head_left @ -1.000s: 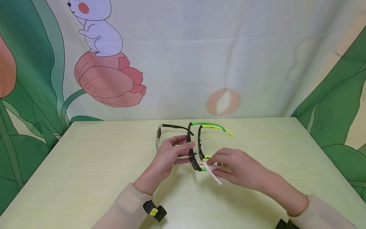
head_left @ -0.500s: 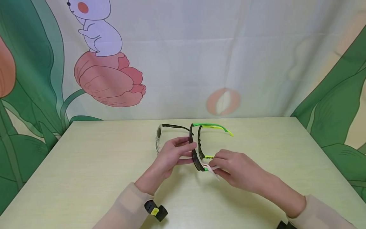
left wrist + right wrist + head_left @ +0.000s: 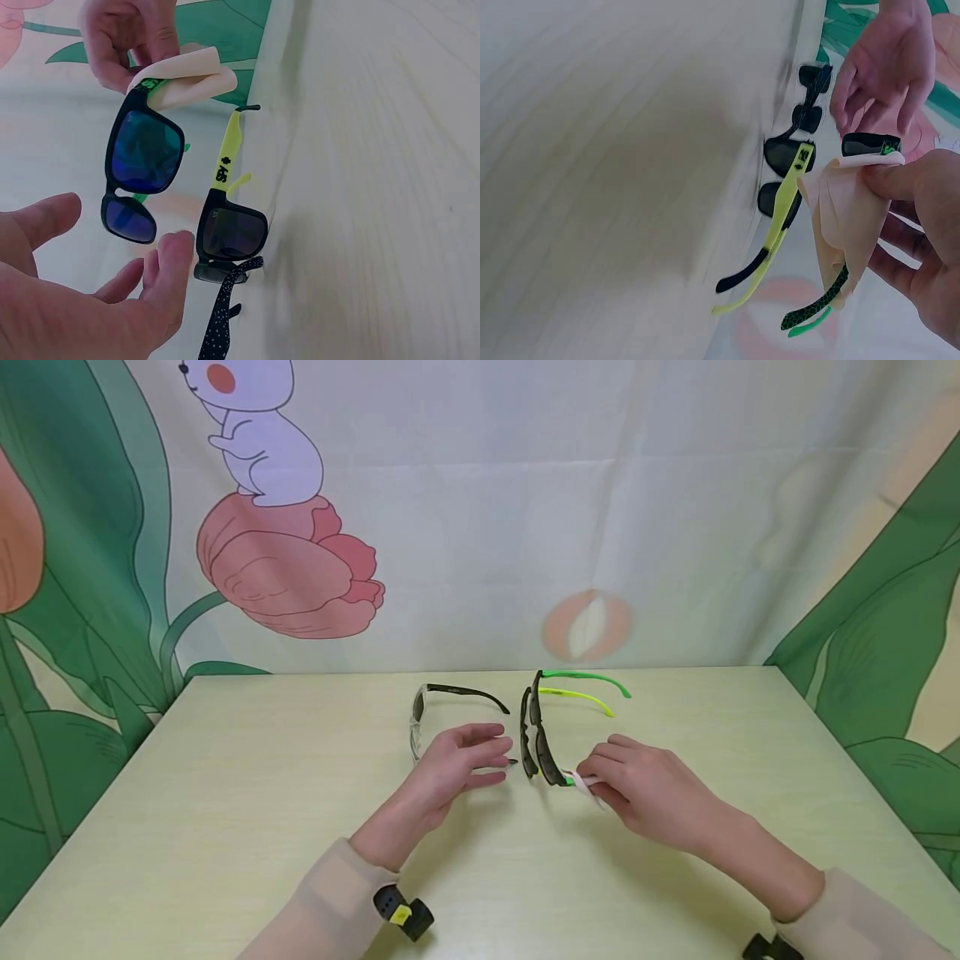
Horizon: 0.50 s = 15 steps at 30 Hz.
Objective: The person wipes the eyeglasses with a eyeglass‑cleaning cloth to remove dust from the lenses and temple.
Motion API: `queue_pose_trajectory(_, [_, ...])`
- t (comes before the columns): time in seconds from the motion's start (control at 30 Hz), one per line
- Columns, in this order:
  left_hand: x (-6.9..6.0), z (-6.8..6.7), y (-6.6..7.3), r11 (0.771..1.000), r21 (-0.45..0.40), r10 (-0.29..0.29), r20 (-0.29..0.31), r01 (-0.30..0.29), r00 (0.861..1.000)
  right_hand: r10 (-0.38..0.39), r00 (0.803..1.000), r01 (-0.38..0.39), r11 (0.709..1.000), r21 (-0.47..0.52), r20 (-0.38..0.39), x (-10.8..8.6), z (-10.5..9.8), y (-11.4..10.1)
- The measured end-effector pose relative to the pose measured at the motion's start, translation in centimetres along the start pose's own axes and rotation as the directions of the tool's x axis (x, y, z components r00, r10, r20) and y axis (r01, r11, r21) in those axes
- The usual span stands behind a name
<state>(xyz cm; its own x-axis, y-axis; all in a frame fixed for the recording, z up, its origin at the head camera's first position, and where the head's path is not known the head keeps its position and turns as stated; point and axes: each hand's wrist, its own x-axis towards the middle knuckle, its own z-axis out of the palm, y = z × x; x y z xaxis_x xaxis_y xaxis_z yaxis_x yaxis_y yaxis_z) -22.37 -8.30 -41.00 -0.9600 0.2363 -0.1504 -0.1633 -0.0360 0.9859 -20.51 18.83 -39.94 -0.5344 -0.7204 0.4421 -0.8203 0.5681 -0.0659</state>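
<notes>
Black-framed sunglasses with green arms (image 3: pixel 549 760) hang above the table, lenses facing left. My right hand (image 3: pixel 648 789) pinches one of their arms through a folded pale cloth (image 3: pixel 844 206), which wraps that arm; its dark patterned tip sticks out below the cloth in the right wrist view. My left hand (image 3: pixel 459 760) is apart from them, fingers loosely spread, holding nothing. Behind the held pair, sunglasses with yellow arms (image 3: pixel 234 231) stand on the table. Close behind my left hand are sunglasses with a clear frame and black arms (image 3: pixel 418 706), partly hidden by the hand.
The pale wooden table (image 3: pixel 225 793) reaches back to a printed cloth backdrop (image 3: pixel 465 527) with a cartoon animal and flowers. A black wrist camera (image 3: pixel 405 912) sits on the left sleeve.
My left hand has let go of the green-armed sunglasses. My right hand has carried them, with the cloth, to the right and slightly up, away from the left hand.
</notes>
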Motion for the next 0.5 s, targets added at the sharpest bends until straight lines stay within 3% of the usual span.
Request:
queue_pose_trajectory(0.2, [-0.4, -0.4, 0.0, 0.997, 0.076, 0.012, 0.028, -0.014, 1.0, 0.075, 0.997, -0.075, 0.997, -0.019, 0.009, -1.1, -0.6, 1.7])
queue_pose_trajectory(0.5, [-0.9, -0.9, -0.1, 0.995, 0.1, -0.007, 0.039, 0.003, 0.999, 0.205, 0.978, -0.204, 0.979, -0.021, 0.046, -2.7, -1.5, 4.2])
